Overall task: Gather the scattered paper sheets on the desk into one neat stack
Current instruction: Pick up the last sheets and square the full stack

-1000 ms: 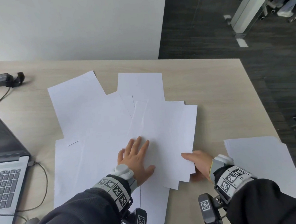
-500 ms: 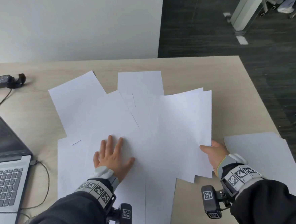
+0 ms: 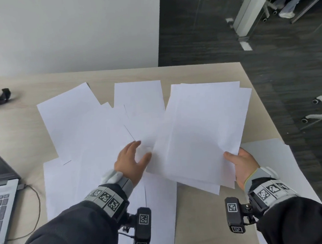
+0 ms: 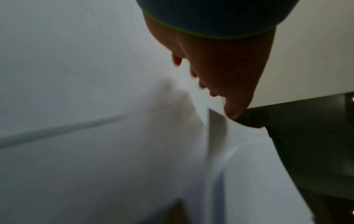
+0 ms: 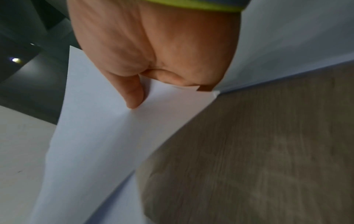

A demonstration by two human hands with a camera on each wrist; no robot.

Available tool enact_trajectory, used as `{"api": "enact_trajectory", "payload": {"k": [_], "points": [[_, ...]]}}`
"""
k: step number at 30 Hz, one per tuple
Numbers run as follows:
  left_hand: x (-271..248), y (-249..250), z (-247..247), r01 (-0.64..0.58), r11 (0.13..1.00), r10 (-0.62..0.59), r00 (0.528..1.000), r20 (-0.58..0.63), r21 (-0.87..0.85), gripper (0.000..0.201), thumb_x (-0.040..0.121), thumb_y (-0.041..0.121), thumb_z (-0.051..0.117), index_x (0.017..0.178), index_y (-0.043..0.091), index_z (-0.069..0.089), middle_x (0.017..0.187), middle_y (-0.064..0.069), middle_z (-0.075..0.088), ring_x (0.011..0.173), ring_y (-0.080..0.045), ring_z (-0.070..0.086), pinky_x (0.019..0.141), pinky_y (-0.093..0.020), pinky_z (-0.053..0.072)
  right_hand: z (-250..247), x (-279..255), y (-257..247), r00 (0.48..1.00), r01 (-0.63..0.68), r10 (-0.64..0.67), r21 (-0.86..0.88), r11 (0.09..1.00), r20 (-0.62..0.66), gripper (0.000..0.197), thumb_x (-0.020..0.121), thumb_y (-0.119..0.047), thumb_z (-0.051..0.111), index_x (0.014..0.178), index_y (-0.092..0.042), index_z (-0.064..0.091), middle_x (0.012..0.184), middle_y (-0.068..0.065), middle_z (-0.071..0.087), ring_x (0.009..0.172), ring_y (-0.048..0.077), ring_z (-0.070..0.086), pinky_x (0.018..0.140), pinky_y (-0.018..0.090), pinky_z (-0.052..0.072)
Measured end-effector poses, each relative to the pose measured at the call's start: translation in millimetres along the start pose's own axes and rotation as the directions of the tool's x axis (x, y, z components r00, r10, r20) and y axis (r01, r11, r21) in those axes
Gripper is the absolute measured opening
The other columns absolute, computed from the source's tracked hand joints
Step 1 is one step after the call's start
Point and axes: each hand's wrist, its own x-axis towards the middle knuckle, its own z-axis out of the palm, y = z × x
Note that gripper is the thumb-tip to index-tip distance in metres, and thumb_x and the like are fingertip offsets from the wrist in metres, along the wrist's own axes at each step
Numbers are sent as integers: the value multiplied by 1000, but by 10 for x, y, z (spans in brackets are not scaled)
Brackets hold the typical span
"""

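— On the desk [image 3: 200,73], what do you see?

— Lots of white sheets [image 3: 84,127], lying all over each other.

— What is the right hand [image 3: 242,163] doing?

— It pinches a bunch [image 3: 200,130] of sheets at the near right corner, thumb on top. The bunch is lifted off the desk.

— And the left hand [image 3: 129,162]?

— Its fingers are straight and spread a bit, over the loose sheets. It is just beside the bunch's left edge. I cannot tell if it touches.

— Anything else?

— A laptop [image 3: 0,199] at the left. More paper [image 3: 273,161] by the right hand.
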Motion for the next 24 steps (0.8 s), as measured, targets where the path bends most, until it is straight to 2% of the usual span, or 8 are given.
{"api": "enact_trajectory", "payload": {"k": [3, 6, 8, 15, 16, 18, 20, 24], "points": [[58, 294, 64, 54, 965, -27, 994, 107, -256, 65, 91, 51, 66, 148, 31, 43, 147, 11, 51, 136, -13, 47, 109, -30, 36, -22, -28, -4, 999, 42, -42, 5, 999, -14, 24, 94, -3, 58, 97, -22, 72, 101, 7, 74, 92, 32, 68, 85, 46, 53], [80, 465, 107, 108, 935, -42, 980, 195, -337, 63, 93, 43, 68, 148, 28, 43, 142, 6, 57, 131, -17, 53, 106, -33, 41, -82, -41, -21, 997, 63, -60, 70, 996, -38, 22, 95, -4, 58, 99, -20, 72, 107, 9, 74, 100, 34, 68, 91, 50, 52], [79, 558, 128, 122, 913, -37, 975, 219, -389, 65, 92, 42, 69, 149, 27, 42, 143, 2, 57, 129, -18, 55, 107, -37, 43, -151, -62, -34, 998, 56, -54, 135, 989, -17, 22, 96, -2, 55, 102, -16, 71, 109, 11, 73, 100, 33, 68, 91, 48, 52], [129, 777, 16, 64, 898, -18, 994, 110, -435, 82, 81, 44, 81, 150, 28, 40, 144, 2, 52, 131, -16, 50, 100, -27, 37, -226, -212, -71, 986, 92, -116, 193, 977, 119, 25, 96, 0, 51, 107, -13, 70, 103, 7, 76, 95, 26, 72, 80, 39, 54], [130, 837, -26, 44, 900, 1, 995, 103, -433, 75, 80, 44, 81, 144, 28, 46, 137, 5, 56, 125, -13, 53, 99, -25, 38, -220, -235, -83, 981, 105, -133, 190, 976, 142, 26, 96, 2, 51, 105, -13, 71, 102, 7, 76, 95, 25, 72, 80, 38, 55], [141, 943, -82, 39, 869, 21, 993, 116, -493, 43, 80, 39, 83, 117, 26, 65, 113, 11, 71, 104, -12, 67, 87, -23, 48, -191, -258, -101, 971, 120, -153, 181, 976, 185, 33, 94, 6, 50, 95, -15, 76, 97, 7, 77, 90, 23, 73, 79, 35, 56], [139, 1025, -91, 58, 778, 37, 990, 137, -625, 25, 79, 29, 85, 100, 20, 74, 94, 3, 79, 91, -23, 74, 80, -33, 57, -163, -272, -139, 963, 135, -172, 181, 974, 209, 38, 91, 8, 53, 84, -17, 80, 93, 7, 77, 86, 22, 73, 79, 36, 57], [80, 1154, -115, 17, 620, 74, 994, 80, -784, 17, 77, 16, 85, 91, 13, 77, 92, -9, 78, 83, -28, 73, 78, -44, 60, -183, -313, -263, 949, 197, -231, 171, 965, 215, 26, 82, 3, 66, 82, -18, 81, 94, 6, 77, 88, 21, 73, 86, 38, 55]]}}
